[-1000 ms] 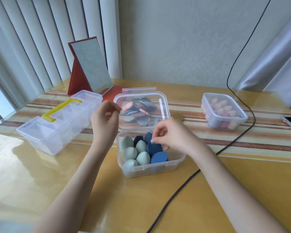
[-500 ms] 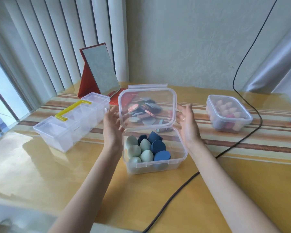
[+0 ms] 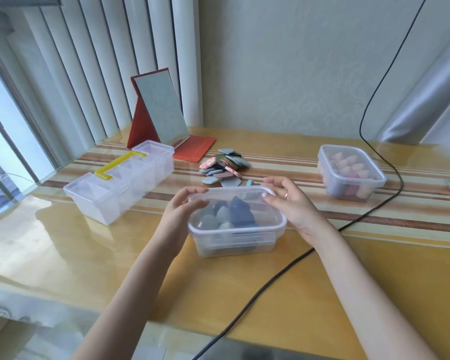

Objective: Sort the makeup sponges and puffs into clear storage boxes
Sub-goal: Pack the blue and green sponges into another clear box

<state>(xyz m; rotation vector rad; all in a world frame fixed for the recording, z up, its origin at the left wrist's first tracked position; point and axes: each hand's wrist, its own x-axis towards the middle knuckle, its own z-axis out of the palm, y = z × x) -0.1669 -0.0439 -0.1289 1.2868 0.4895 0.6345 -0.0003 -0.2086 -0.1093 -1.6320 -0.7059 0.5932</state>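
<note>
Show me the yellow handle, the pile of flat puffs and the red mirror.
yellow handle (image 3: 117,164), head view, middle of the bar
flat puffs (image 3: 222,167), head view, pile's centre
red mirror (image 3: 161,110), head view, glass face

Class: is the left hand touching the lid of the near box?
Touching. Head view: left hand fingertips rest on the lid's left rim.

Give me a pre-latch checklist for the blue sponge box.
1. Lid sits on box: ok.
2. Lid seated flush all round: cannot tell, far edge hidden by hands.
3. Front latch snapped down: cannot tell.
4. Left hand and right hand on the lid's far corners: ok.
5. Sponges below the rim: cannot tell, blurred through lid.
6. Cable off the box: ok.
</note>
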